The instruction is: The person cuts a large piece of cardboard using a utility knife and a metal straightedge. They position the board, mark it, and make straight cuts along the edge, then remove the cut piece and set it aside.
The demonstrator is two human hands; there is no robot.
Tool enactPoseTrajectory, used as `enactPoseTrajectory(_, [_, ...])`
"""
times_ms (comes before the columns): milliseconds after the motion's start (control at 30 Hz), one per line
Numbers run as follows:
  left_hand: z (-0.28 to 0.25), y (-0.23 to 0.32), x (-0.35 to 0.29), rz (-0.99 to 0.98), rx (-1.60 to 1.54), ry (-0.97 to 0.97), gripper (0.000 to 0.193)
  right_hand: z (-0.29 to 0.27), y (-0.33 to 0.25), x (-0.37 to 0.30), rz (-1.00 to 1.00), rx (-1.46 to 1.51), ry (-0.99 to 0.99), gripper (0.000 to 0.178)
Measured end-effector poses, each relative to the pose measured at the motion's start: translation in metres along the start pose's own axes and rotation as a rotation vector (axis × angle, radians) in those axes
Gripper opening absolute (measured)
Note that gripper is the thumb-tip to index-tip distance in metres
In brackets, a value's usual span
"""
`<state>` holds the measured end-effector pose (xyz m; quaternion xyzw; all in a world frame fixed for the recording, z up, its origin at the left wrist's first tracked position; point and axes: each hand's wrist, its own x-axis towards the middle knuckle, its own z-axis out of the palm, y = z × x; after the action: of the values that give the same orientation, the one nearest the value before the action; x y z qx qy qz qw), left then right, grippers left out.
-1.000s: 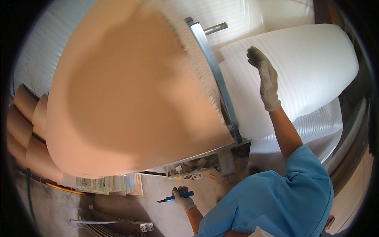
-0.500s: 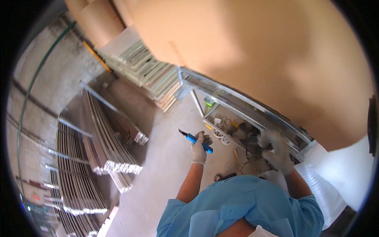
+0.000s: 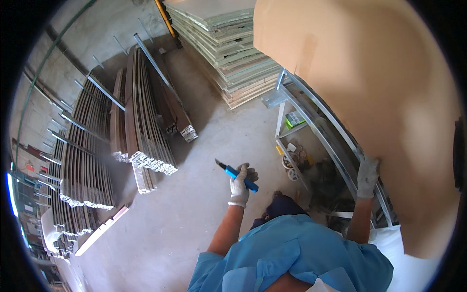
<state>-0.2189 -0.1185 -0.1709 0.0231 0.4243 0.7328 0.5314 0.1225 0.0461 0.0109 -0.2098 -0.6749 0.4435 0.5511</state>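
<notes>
My left hand point(image 3: 240, 184), in a pale work glove, is closed around a blue utility knife point(image 3: 249, 185). The knife's dark blade points up and to the left, over open floor and away from the table. On the right, my right hand point(image 3: 368, 177), gloved too, is at the near edge of a large brown sheet point(image 3: 340, 53), its fingers curled over that edge. The sheet covers the top of a metal-framed table point(image 3: 321, 129). Part of my right fingers cannot be made out against the sheet.
Long dark profiles point(image 3: 141, 112) lie in bundles on metal racks at the left. A stack of flat boards point(image 3: 233, 58) stands at the far side. Under the table are a green box point(image 3: 295, 119) and tape rolls point(image 3: 292, 174). White wrapping point(image 3: 394, 243) hangs at lower right.
My view has swung to the right. My right hand has come from over the table's lower frame to the sheet's edge. The knife stays in my left hand.
</notes>
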Motion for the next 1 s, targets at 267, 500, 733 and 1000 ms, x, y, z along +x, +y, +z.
enactPoseTrajectory(267, [0.091,0.065,0.132,0.093,-0.069,-0.374,0.054,0.031,0.04,0.019,-0.098,-0.06,0.467,0.067])
enactPoseTrajectory(500, [0.179,0.139,0.227,0.285,-0.004,-0.578,0.08,0.045,0.004,0.012,0.029,-0.407,0.759,0.069])
enactPoseTrajectory(733, [0.248,0.168,0.305,0.353,0.186,-0.822,0.065,0.117,-0.042,-0.01,-0.208,-0.372,1.02,0.061])
enactPoseTrajectory(1000, [0.258,0.19,0.274,0.32,0.175,-0.792,0.032,0.125,-0.145,-0.046,-0.143,-0.312,0.966,0.054])
